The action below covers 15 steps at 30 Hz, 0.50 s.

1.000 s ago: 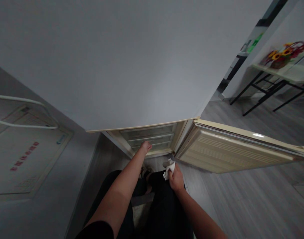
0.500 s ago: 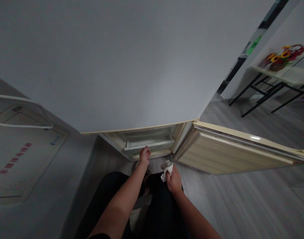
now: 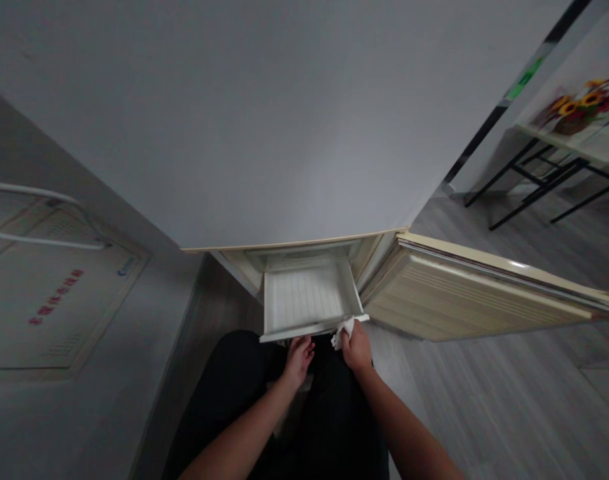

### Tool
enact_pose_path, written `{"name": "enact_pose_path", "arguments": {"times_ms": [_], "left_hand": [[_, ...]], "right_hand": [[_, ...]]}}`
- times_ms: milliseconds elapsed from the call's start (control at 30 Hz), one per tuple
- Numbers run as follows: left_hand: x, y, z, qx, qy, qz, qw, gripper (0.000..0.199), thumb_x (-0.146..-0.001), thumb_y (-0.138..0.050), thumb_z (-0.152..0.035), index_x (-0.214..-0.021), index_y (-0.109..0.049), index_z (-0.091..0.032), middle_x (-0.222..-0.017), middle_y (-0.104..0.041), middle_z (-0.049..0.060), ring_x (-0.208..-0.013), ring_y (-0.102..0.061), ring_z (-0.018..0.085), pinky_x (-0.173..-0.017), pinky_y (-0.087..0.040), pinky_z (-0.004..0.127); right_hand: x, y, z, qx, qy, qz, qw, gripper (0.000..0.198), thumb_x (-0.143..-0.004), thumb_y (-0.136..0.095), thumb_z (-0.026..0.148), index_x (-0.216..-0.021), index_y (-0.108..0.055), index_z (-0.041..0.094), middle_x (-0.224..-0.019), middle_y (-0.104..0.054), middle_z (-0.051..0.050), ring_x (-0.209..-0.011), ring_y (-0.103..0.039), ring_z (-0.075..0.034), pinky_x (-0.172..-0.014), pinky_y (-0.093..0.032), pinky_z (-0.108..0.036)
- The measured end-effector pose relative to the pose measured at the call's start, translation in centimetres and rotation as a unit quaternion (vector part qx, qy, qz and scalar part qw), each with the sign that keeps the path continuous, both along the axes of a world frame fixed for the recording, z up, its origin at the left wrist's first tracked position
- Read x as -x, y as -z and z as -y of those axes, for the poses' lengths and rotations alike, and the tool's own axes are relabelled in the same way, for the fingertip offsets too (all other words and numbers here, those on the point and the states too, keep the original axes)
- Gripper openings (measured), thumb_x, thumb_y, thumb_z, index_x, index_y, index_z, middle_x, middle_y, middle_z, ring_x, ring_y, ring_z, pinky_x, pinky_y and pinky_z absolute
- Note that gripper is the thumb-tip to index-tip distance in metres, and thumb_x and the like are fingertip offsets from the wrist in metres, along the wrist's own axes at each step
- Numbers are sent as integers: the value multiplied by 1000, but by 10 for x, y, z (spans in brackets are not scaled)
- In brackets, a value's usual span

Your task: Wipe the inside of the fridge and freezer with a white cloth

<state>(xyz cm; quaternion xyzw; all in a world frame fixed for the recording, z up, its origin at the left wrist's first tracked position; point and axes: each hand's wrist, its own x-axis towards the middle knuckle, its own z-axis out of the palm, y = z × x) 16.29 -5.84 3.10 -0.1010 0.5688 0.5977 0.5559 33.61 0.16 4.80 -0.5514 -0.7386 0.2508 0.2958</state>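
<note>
A white drawer (image 3: 304, 293) with a ribbed bottom is pulled out of the lower compartment of a fridge (image 3: 294, 245). My left hand (image 3: 299, 358) is at the middle of the drawer's front edge, its fingers curled against the underside and partly hidden by it. In my right hand (image 3: 357, 348) is a crumpled white cloth (image 3: 343, 332), gripped between thumb and fingers by the drawer's right front corner. Whether the cloth presses on the corner is hard to tell. Nothing shows inside the drawer.
The fridge door (image 3: 464, 293) stands wide to the right, low over the grey wood floor (image 3: 514, 400). To the left is a wall panel (image 3: 59, 293) with red lettering and a white rail (image 3: 39, 193). A table (image 3: 584, 143) with flowers (image 3: 579, 107) is far right.
The drawer has slid out toward me with my left hand at its front. My right hand, still holding the cloth, has come up to the drawer's right corner. The view has shifted slightly.
</note>
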Motion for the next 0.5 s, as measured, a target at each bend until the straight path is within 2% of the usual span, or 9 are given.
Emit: {"name": "enact_pose_path", "arguments": {"times_ms": [100,200,267,333,400,467,500], "left_hand": [[4,-5,5,12,26,5,1000,27,-71,-86,-17,-83,-62,-21,-84,-72,-1,-64,-69,10,-60,-50,21],[8,-17,6,16,62,7,998,18,-79,-80,-20,-87,-64,-21,-98,-75,5,-74,-73,14,-64,-53,24],[14,-31,9,13,93,8,996,14,-83,-76,-24,-91,-66,-21,-108,-76,10,-83,-75,19,-67,-54,26],[28,-46,15,-10,136,-5,991,21,-82,-77,-30,-100,-69,-23,-118,-74,13,-92,-76,24,-73,-57,31],[52,-58,19,-99,227,-114,962,35,-79,-81,-36,-112,-70,-29,-130,-70,12,-112,-71,29,-89,-57,39],[80,-62,19,-157,282,-307,895,43,-74,-86,-36,-114,-72,-32,-139,-65,11,-138,-54,31,-116,-42,42],[93,-59,18,-156,292,-383,862,45,-71,-88,-36,-114,-73,-32,-143,-62,10,-148,-43,32,-124,-32,44]], "right_hand": [[0,-2,0,2,-5,-10,1000,29,-95,-44,29,-109,-68,19,-106,-69,-13,-106,-63,-27,-101,-48,-43],[-2,1,1,-12,7,-41,999,31,-98,-42,34,-105,-68,19,-101,-70,-12,-102,-64,-26,-97,-50,-41],[-7,7,3,-6,51,-70,996,35,-100,-39,39,-101,-67,19,-97,-70,-12,-96,-65,-25,-89,-51,-38],[-12,14,4,21,113,-100,988,40,-101,-37,46,-94,-65,18,-87,-69,-10,-83,-65,-24,-77,-51,-34],[-17,17,4,42,176,-124,976,46,-100,-38,55,-84,-61,19,-74,-65,-7,-70,-61,-22,-66,-47,-32],[-18,16,2,27,232,-154,960,50,-98,-40,60,-79,-59,19,-68,-62,-5,-65,-58,-20,-63,-44,-30],[-16,13,-1,5,260,-170,950,51,-98,-40,61,-80,-60,18,-70,-63,-6,-67,-59,-20,-64,-44,-30]]}}
